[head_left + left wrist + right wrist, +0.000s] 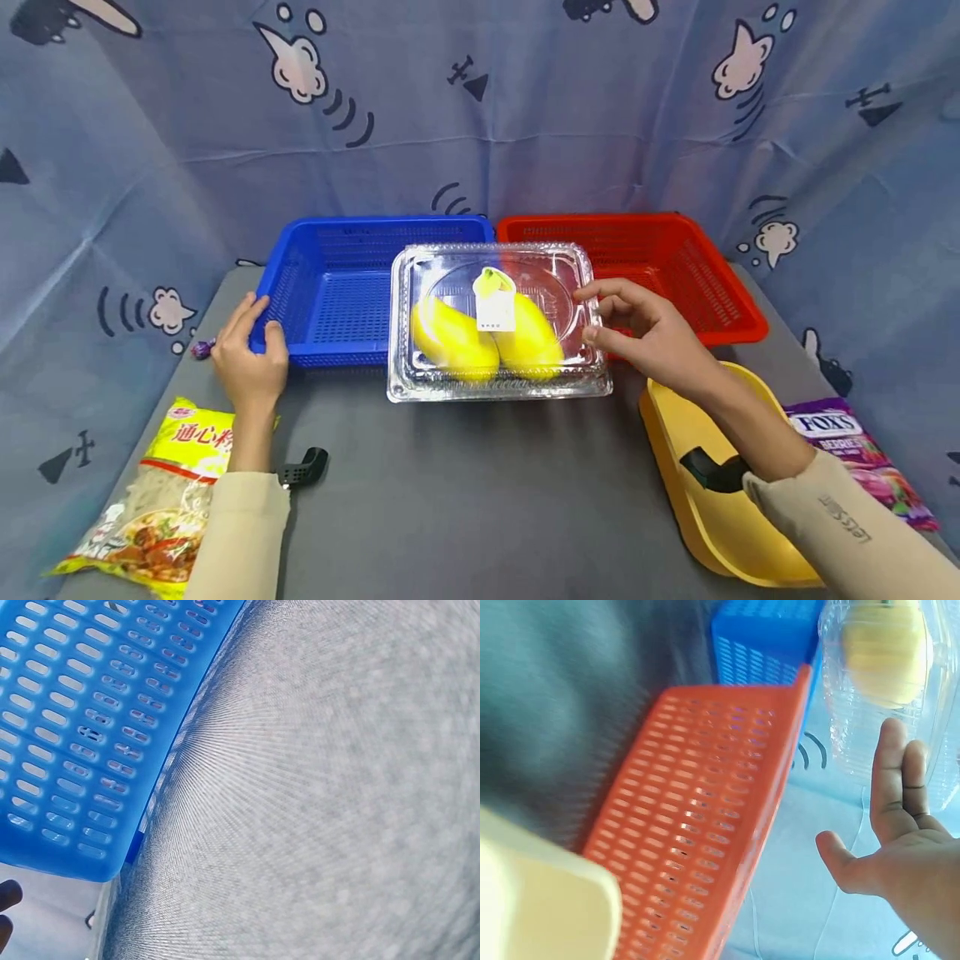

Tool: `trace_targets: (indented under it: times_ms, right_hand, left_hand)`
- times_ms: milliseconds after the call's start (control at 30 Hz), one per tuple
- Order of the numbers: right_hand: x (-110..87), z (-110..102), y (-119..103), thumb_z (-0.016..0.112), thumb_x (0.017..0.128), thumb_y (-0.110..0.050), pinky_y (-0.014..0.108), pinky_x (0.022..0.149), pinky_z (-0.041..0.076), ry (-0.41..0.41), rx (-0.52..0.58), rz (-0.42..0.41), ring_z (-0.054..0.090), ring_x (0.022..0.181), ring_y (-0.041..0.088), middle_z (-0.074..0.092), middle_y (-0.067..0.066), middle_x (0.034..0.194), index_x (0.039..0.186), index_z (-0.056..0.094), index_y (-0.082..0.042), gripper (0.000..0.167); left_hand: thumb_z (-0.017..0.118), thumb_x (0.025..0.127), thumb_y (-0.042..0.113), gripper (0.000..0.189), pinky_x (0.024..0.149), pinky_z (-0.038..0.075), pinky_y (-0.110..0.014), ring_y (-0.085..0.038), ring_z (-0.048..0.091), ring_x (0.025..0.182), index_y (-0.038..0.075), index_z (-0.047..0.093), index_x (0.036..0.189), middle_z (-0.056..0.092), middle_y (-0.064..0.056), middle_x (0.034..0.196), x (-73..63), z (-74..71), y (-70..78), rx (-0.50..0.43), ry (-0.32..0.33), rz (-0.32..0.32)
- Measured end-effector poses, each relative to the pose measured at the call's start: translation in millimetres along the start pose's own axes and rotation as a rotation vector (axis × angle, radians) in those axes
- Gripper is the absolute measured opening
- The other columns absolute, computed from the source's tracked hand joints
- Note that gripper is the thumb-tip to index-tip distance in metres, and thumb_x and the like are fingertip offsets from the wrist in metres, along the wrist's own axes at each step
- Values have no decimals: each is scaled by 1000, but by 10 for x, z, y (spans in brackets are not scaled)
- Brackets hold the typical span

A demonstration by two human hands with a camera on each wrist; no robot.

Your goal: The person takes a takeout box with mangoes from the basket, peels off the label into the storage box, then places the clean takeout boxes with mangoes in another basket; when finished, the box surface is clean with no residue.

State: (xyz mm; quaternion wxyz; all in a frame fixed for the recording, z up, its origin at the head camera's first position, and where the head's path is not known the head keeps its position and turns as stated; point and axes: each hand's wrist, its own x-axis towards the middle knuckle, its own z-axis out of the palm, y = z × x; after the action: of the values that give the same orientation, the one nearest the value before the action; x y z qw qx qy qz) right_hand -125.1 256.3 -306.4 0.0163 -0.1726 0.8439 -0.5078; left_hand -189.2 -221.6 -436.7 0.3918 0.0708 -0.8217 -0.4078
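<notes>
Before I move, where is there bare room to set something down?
The widest bare patch is the grey table between the left sleeve and yellow bin, in front of the clear box. Visible floor in the blue basket is bare; the box hides part. Crowded: the right, with bin, right arm and FOX'S bag; the left, with the yellow bag and left sleeve.

The clear rectangular clamshell box (534, 279) is glossy, ribbed plastic; the blue rectangular basket (352, 304) and red rectangular basket (705, 292), smooth perforated plastic. The grey worktop (465, 492) looks matt; the printed blue curtain (525, 125), creased cloth.
</notes>
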Motion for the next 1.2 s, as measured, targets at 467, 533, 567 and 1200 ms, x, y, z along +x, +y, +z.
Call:
trace_targets:
  times_ms: [467,533,567,1200]
  right_hand:
    - [-676,152,48,75,89,-8,22,84,55,-38,-107,-11,59,94,14,65,-6,118,130,64,-20,44]
    - [-747,167,72,75,90,-8,21,88,53,-53,-108,4,59,99,13,65,-7,122,129,64,-21,43]
    - [-783,172,92,75,90,-8,21,87,52,-60,-106,9,58,99,13,65,-5,122,129,64,-21,43]
    - [-820,118,369,72,95,-21,27,62,51,-356,-42,247,59,73,21,60,9,90,131,54,-15,41]
  left_hand:
    - [58,87,22,42,112,42,-54,-31,59,134,14,74,125,67,-3,139,0,-17,27,1,2,-23]
    - [57,87,23,42,111,43,-55,-32,60,133,13,74,124,67,-4,139,-6,-18,34,4,4,-16]
    - [57,87,24,42,110,43,-55,-33,60,133,13,74,124,67,-5,138,-9,-18,37,6,6,-10]
    - [57,86,25,43,112,43,-52,-28,60,134,15,75,124,67,-2,138,-1,-12,39,-11,-2,-20]
